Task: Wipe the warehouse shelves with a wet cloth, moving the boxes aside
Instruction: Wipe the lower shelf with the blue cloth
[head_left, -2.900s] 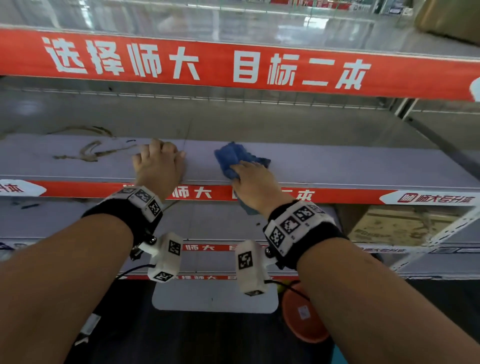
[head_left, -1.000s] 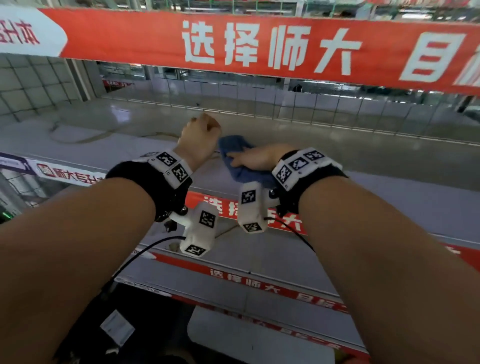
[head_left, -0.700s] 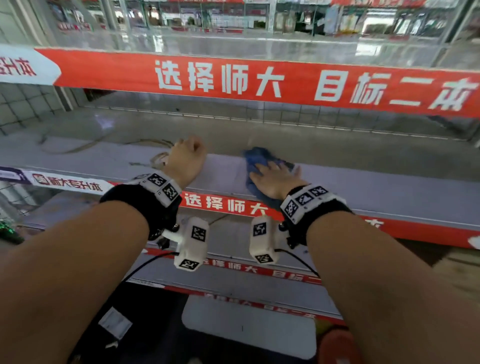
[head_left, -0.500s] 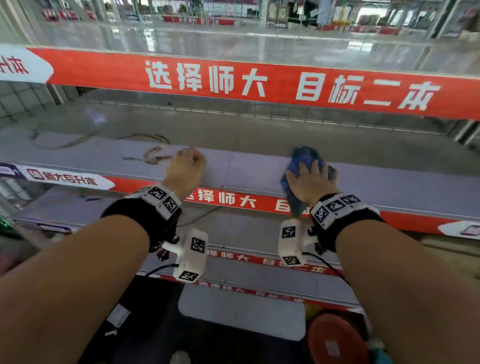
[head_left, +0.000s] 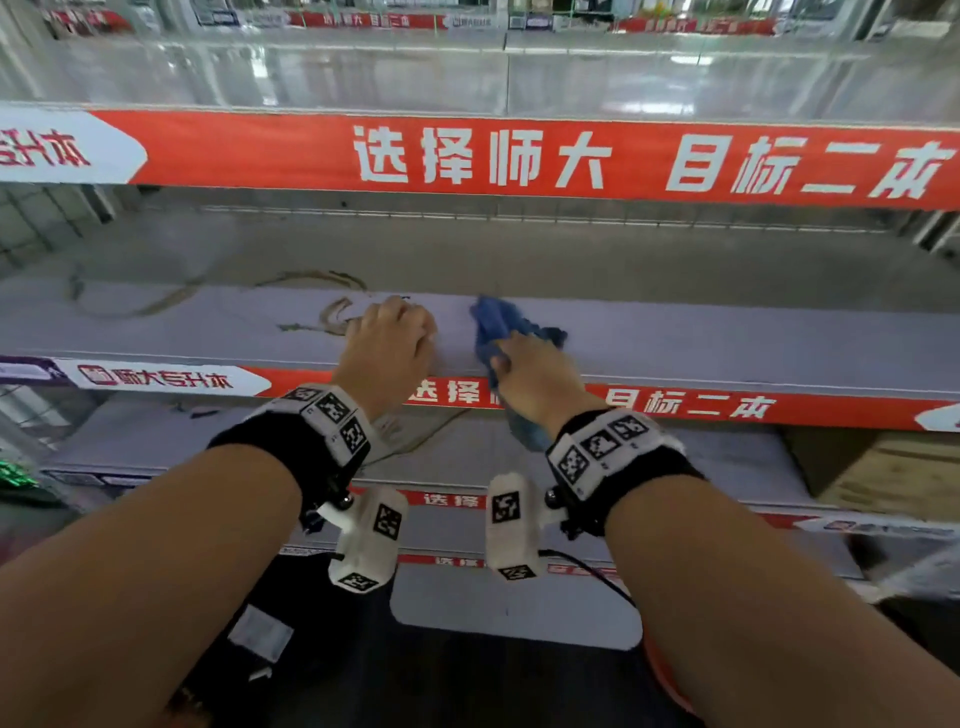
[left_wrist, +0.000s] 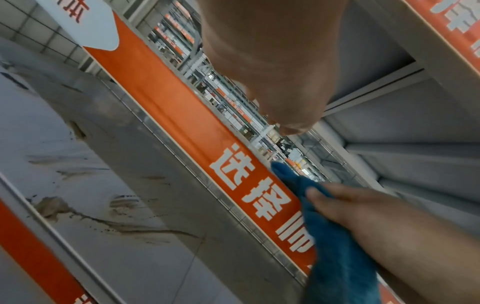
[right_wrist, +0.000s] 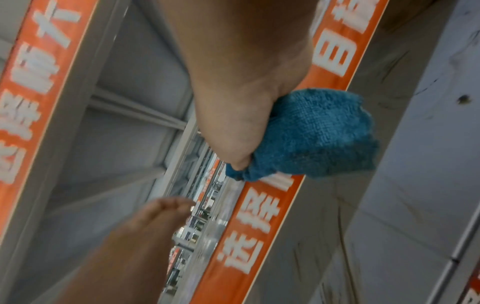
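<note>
Blue cloth (head_left: 501, 325) sits bunched on the gray shelf (head_left: 727, 343), squeezed by the right hand (head_left: 535, 382); left hand (head_left: 389, 348) rests curled beside it, holding nothing.

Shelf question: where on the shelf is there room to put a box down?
The shelf is bare to the right of the blue cloth, out to the picture's edge. The far strip along the wire fence is bare too. It is crowded in the middle, where the left hand rests and the right hand holds the cloth. Dirty smears lie left of them.
</note>
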